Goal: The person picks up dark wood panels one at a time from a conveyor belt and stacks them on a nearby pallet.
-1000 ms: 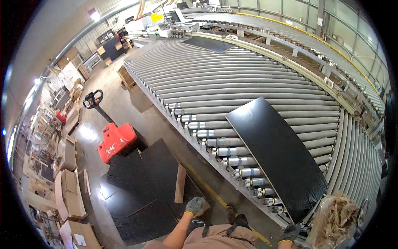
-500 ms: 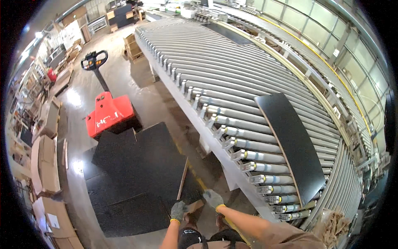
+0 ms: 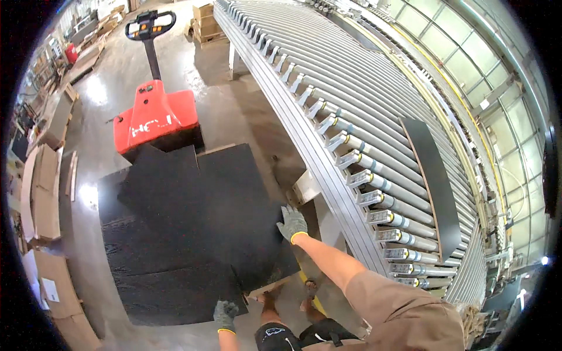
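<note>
The right hand [image 3: 291, 223], fingers spread open, is at the right edge of the black panels [image 3: 193, 222] piled by the red pallet truck [image 3: 157, 117]; the left hand [image 3: 225, 315] is at their near edge, its grip unclear. Brown scraps [image 3: 473, 324] bunch at lower right, any container indistinct.

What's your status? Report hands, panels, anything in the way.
Left hand by near edge of overlapping black panels, grip unclear. Right hand open at their right edge. Possible obstructions: red pallet truck at far side, roller conveyor at right.
</note>
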Demonstrator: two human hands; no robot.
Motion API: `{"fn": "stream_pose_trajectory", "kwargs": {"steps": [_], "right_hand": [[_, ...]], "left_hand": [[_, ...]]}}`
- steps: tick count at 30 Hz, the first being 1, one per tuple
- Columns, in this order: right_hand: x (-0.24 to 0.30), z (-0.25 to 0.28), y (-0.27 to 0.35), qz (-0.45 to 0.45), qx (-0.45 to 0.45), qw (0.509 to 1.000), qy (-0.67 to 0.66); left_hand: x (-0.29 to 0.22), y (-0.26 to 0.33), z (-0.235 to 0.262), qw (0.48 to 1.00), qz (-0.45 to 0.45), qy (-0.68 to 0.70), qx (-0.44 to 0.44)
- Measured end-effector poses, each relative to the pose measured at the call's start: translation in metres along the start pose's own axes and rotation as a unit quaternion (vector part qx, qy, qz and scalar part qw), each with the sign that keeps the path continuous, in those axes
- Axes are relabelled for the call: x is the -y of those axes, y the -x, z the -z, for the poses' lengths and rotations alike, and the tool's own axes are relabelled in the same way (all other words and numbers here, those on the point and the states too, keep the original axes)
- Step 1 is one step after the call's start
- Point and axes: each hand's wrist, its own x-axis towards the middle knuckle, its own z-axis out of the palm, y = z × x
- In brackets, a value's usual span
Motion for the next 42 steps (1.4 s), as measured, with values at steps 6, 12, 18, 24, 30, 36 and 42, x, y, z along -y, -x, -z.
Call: {"fn": "stream_pose_trajectory", "kwargs": {"steps": [6, 12, 18, 24, 30, 36, 42], "right_hand": [[0.055, -0.021, -0.024, -0.052, 0.094, 0.993, 0.059], [0.04, -0.013, -0.056, -0.034, 0.078, 0.995, 0.054], [0.023, -0.021, -0.021, -0.035, 0.07, 0.997, 0.017], [0.059, -0.046, 0.122, -0.052, 0.012, 0.999, 0.004], [0.081, -0.05, 0.191, -0.142, 0.226, 0.959, -0.095], [0.073, -0.179, 0.243, 0.001, 0.28, 0.928, -0.247], [0.074, 0.028, 0.267, -0.106, 0.22, 0.959, -0.146]], "left_hand": [[-0.001, -0.056, 0.01, 0.971, 0.066, 0.192, 0.123], [0.022, -0.098, -0.023, 0.992, -0.04, 0.025, 0.115], [0.024, -0.088, -0.071, 0.986, 0.115, 0.093, 0.083], [-0.03, 0.005, -0.103, 0.993, 0.089, 0.078, -0.015], [-0.04, 0.008, 0.02, 0.993, 0.049, -0.084, -0.07], [-0.03, 0.018, 0.128, 0.903, -0.183, -0.297, -0.251], [-0.011, 0.122, 0.027, 0.901, -0.188, -0.3, -0.25]]}}
